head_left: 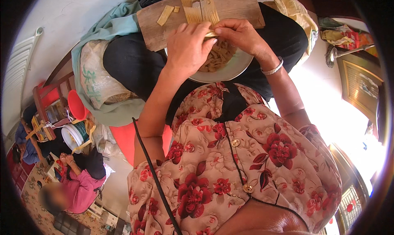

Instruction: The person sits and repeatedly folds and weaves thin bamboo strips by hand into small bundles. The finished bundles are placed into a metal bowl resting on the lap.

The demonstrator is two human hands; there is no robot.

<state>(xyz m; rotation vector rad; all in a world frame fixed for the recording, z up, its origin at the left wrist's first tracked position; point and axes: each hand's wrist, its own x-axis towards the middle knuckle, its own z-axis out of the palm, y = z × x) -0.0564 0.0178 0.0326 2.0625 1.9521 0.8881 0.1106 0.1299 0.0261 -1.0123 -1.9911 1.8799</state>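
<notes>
My left hand (188, 46) and my right hand (241, 37) meet at the near edge of a wooden board (242, 9) on my lap. Both are closed on a thin yellowish strip (210, 33), pinched between the fingertips; its material is unclear. Just beyond lie wider ribbed tan strips (193, 14) on the board, with a short loose piece (165, 15) to their left. Below my hands sits a white bowl (230, 76), partly covered by my left hand and the board. Many small tan-brown pieces (218, 59) fill its bottom.
A clear plastic bag (95, 77) rests beside my left leg on a teal cloth (88, 42). At the left are a red tub (77, 105), a white bucket (72, 136) and a seated person in pink (84, 188). A pale yellow sack (293, 13) lies by my right knee.
</notes>
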